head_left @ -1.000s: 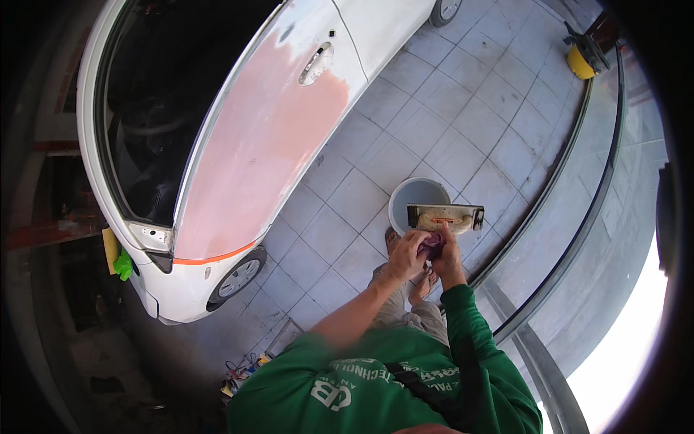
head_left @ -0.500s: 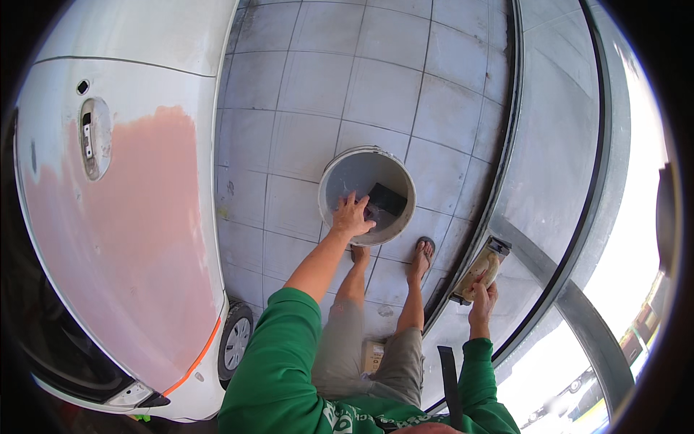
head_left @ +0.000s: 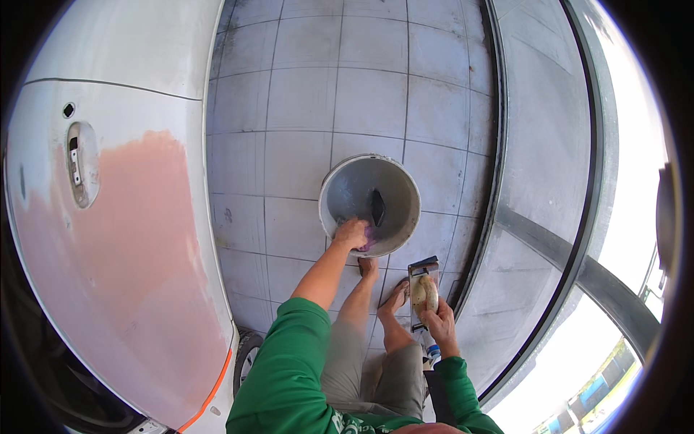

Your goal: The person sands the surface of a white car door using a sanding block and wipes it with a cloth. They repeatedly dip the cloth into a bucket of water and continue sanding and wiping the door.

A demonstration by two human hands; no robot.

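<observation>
My left hand [head_left: 352,233] reaches down inside the grey bucket [head_left: 408,188], fingers wrapped round a crumpled purple cloth [head_left: 367,241] at its near side. A dark rectangular block [head_left: 377,207] lies near the bucket's middle. At lower right, my right hand [head_left: 442,327] grips the cream handle of a long, worn sanding board [head_left: 423,269], held over my right foot. Part of my left fingers is hidden by the hand itself.
A white car door [head_left: 108,246] with pink filler patches and an orange tape strip stands at left, its wheel [head_left: 247,362] behind the lower edge. The bucket rests on floor tiles [head_left: 296,159]. A glass panel with metal framing [head_left: 538,145] runs along the right.
My left hand has left my right hand and gone down into the bucket with the purple cloth. The sanding board swung right, then back inward and turned lengthwise. The view has tilted down and rotated.
</observation>
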